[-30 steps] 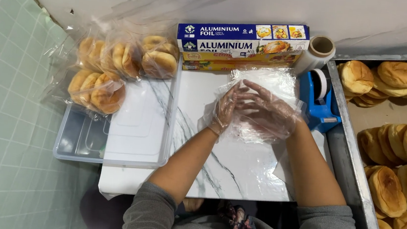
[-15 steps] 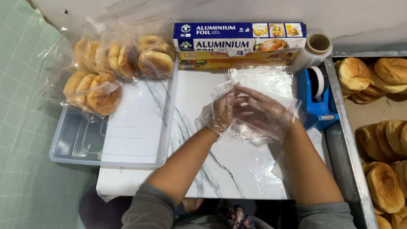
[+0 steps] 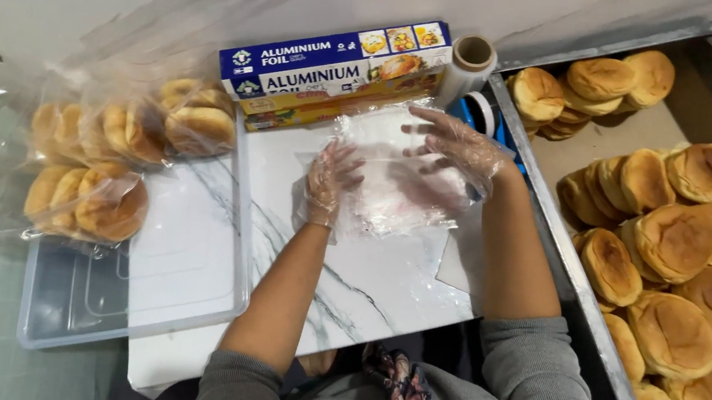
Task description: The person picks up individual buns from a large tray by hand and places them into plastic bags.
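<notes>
Head view: the gloved left hand (image 3: 329, 182) presses flat, fingers spread, on a clear plastic bag (image 3: 392, 182) lying on the marble tabletop (image 3: 365, 288). The gloved right hand (image 3: 457, 149) hovers open over the bag's far edge. Just beyond it lies a blue foil box (image 3: 334, 63); to its right, a tray of buns (image 3: 682, 249).

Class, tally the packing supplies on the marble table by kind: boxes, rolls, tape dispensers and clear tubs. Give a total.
Foil boxes: 1
Film rolls: 1
Blue tape dispensers: 1
Clear tubs: 1
Total: 4
</notes>
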